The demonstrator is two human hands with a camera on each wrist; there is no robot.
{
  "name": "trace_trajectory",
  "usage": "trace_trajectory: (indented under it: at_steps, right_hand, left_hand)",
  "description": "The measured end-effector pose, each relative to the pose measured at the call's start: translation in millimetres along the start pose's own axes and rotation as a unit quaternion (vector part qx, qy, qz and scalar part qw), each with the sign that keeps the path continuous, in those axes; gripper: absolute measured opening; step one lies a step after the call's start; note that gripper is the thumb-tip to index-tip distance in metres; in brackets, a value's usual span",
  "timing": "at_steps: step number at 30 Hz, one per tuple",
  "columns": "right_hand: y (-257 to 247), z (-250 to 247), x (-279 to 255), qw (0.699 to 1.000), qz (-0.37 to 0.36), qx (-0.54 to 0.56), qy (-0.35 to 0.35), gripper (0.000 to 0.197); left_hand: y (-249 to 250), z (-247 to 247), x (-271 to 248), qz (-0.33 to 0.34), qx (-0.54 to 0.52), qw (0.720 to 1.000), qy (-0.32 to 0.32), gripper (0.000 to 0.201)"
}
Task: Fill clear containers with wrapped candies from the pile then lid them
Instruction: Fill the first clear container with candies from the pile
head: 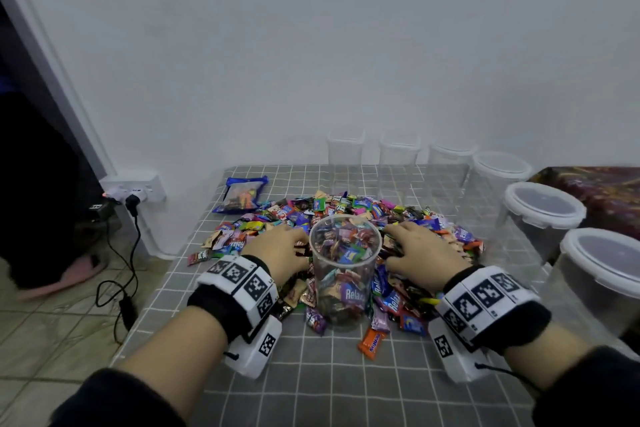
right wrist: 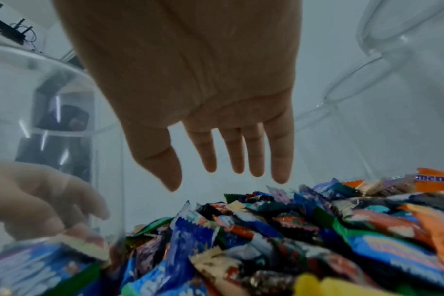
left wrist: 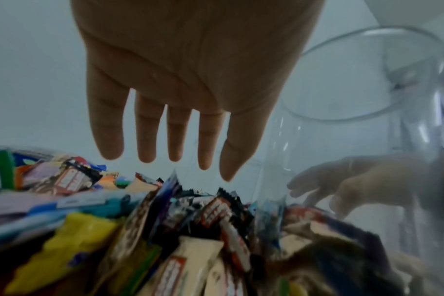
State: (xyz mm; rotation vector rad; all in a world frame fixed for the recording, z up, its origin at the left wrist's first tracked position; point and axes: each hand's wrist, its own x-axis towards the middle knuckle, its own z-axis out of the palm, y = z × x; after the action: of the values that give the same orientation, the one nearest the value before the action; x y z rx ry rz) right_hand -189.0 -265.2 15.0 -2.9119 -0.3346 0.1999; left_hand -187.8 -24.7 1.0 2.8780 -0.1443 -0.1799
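A clear round container without a lid stands in the candy pile, partly filled with wrapped candies. My left hand hovers palm down over the pile just left of it, fingers straight and spread. My right hand does the same on the right side, fingers extended above the wrappers. Neither hand holds anything. Through the container's wall the other hand shows dimly in each wrist view.
Several empty clear containers line the table's back edge. Two lidded ones stand at the right. A blue candy bag lies at the back left. A power strip and cables sit on the floor to the left.
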Motion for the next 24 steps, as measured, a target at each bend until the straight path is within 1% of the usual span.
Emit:
trace_trajectory:
  at_steps: [4,6,8,10,12,15,19,22,24]
  right_hand:
    - [-1.3,11.3,6.2,0.998,0.0,-0.033,-0.048,0.086]
    - [-1.4,15.8,8.6,0.997,0.003,-0.048,-0.065,0.095]
    - [-1.8,19.6,10.6,0.996,0.002,-0.051,-0.077,0.101]
    - [-2.1,23.4,12.2,0.995,-0.004,-0.056,-0.087,0.102]
    - [-2.4,26.7,13.8,0.994,-0.014,-0.064,-0.085,0.099]
    - [-3.7,30.2,16.5,0.994,-0.02,-0.079,-0.077,0.088]
    - [-6.3,29.6,17.9,0.993,-0.015,-0.097,-0.069,0.065]
    - [-6.6,28.6,16.7,0.995,-0.019,-0.087,-0.048,0.048]
    - [-6.3,28.5,16.0,0.996,-0.02,-0.074,-0.036,0.041]
  left_hand:
    - [-2.3,12.5,6.8,-0.024,0.044,0.998,-0.035,0.071]
    - [-2.6,13.6,7.0,-0.045,0.065,0.995,-0.063,0.086]
    - [-1.3,12.6,5.9,-0.06,0.082,0.991,-0.091,0.095]
    - [-1.0,12.2,6.1,-0.065,0.099,0.987,-0.105,0.098]
    - [-3.0,14.6,8.2,-0.062,0.108,0.985,-0.118,0.094]
    - [-5.9,18.9,8.7,-0.046,0.097,0.987,-0.123,0.077]
    - [-9.0,21.5,7.8,-0.027,0.055,0.996,-0.071,0.053]
    - [-9.1,23.2,8.1,-0.022,0.05,0.998,-0.021,0.033]
    - [-6.6,23.0,7.2,-0.028,0.054,0.998,-0.005,0.025]
